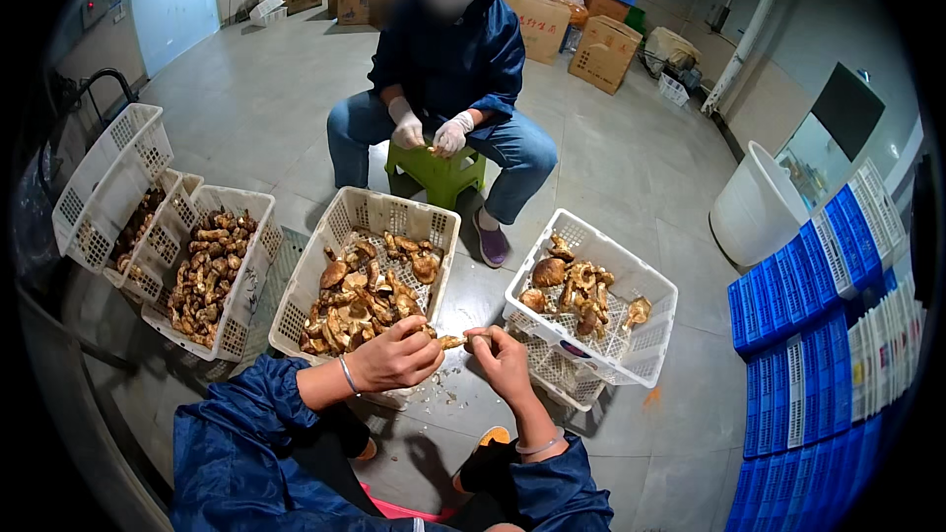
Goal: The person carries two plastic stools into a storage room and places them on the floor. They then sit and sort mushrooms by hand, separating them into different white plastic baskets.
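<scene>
My left hand point(395, 356) grips a brown mushroom, whose pale stem point(451, 341) points right, over the gap between two crates. At the stem's tip, my right hand point(502, 366) pinches a small thin object, mostly hidden by the fingers; I cannot tell what it is. Beneath and beyond my left hand, a white perforated plastic crate point(451, 225) holds a heap of brown mushrooms point(355, 303). To the right, another white plastic crate point(661, 310) contains fewer mushrooms point(584, 288) and rests on a further crate point(569, 384). Pale trimmings point(441, 388) litter the floor below my hands.
Opposite me a person in white gloves point(452, 134) sits on a green stool point(436, 171), handling something small. More mushroom crates point(259, 236) stand left. Stacked blue and white crates point(798, 377) and a white tub point(754, 214) are on the right; cardboard boxes point(606, 52) lie behind.
</scene>
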Demonstrator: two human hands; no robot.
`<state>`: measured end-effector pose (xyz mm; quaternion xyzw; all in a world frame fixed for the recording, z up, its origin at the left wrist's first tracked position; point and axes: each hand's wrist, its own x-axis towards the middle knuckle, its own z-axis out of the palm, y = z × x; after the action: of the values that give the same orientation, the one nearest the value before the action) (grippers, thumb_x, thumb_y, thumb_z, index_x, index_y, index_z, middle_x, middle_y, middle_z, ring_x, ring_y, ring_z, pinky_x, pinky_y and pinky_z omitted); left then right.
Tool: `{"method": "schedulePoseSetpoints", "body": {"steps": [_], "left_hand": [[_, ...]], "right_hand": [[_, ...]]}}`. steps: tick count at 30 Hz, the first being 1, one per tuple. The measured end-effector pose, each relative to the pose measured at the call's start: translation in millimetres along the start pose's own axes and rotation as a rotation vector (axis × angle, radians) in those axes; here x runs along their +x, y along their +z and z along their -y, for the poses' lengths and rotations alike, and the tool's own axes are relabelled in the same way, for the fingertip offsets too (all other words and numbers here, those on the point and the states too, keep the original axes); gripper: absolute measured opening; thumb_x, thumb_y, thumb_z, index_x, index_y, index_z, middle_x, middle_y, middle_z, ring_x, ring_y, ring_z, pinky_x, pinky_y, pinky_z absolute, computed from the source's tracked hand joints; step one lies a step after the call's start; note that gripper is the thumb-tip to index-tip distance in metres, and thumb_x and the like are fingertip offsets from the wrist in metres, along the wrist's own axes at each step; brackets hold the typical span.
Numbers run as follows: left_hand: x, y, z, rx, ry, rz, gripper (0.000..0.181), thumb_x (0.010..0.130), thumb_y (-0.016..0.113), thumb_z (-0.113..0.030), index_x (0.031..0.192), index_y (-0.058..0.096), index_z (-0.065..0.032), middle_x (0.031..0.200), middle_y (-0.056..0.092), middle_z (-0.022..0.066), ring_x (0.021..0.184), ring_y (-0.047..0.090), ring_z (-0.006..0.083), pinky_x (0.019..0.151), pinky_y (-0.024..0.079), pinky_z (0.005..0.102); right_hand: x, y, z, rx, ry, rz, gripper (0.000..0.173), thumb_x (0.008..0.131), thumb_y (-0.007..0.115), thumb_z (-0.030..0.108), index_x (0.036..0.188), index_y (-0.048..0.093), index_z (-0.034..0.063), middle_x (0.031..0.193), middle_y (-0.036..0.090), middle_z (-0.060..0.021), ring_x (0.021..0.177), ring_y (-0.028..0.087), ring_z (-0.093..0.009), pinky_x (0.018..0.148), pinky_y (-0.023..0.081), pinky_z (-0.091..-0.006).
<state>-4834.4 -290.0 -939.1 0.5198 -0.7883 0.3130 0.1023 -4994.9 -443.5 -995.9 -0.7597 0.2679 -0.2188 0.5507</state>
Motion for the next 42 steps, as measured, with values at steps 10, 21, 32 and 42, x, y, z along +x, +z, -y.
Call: {"method": "schedulePoseSetpoints", "body": {"steps": [10, 21, 32, 42], "left_hand": [[11, -4, -3, -0.038, -0.026, -0.001, 0.014, 0.079, 0.055, -0.015, 0.087, 0.061, -0.0063, 0.085, 0.052, 0.0024, 0.087, 0.053, 0.0157, 0.097, 0.039, 0.041], [11, -5, -4, -0.351, -0.437, -0.084, 0.027, 0.063, 0.071, -0.013, 0.089, 0.066, -0.0126, 0.082, 0.053, 0.0028, 0.083, 0.053, 0.0214, 0.089, 0.04, 0.042], [-4, 1, -8, -0.342, -0.476, -0.102, 0.028, 0.065, 0.072, -0.015, 0.092, 0.067, -0.0147, 0.084, 0.054, 0.0015, 0.083, 0.053, 0.0201, 0.09, 0.039, 0.0439], [-7, 4, -13, -0.224, -0.399, -0.11, 0.026, 0.067, 0.069, -0.016, 0.093, 0.067, -0.0146, 0.085, 0.054, 0.0009, 0.081, 0.053, 0.0179, 0.09, 0.039, 0.0429]], "right_hand": [[1, -5, 5, 0.128, 0.008, -0.014, 0.015, 0.084, 0.062, 0.01, 0.095, 0.065, -0.0001, 0.098, 0.065, -0.0056, 0.075, 0.058, -0.009, 0.067, 0.046, -0.0219], [-2, -8, 8, 0.061, -0.264, -0.028, 0.011, 0.086, 0.06, 0.01, 0.09, 0.065, 0.0002, 0.095, 0.066, -0.0042, 0.068, 0.053, -0.007, 0.061, 0.044, -0.0225], [-3, -9, 12, -0.006, -0.31, 0.046, 0.013, 0.087, 0.059, 0.01, 0.091, 0.066, -0.0001, 0.089, 0.067, -0.004, 0.064, 0.051, -0.006, 0.06, 0.043, -0.0224], [-1, -6, 9, -0.049, -0.347, 0.037, 0.01, 0.086, 0.059, 0.009, 0.088, 0.065, 0.002, 0.086, 0.067, -0.0046, 0.069, 0.056, -0.008, 0.062, 0.045, -0.0237]]}}
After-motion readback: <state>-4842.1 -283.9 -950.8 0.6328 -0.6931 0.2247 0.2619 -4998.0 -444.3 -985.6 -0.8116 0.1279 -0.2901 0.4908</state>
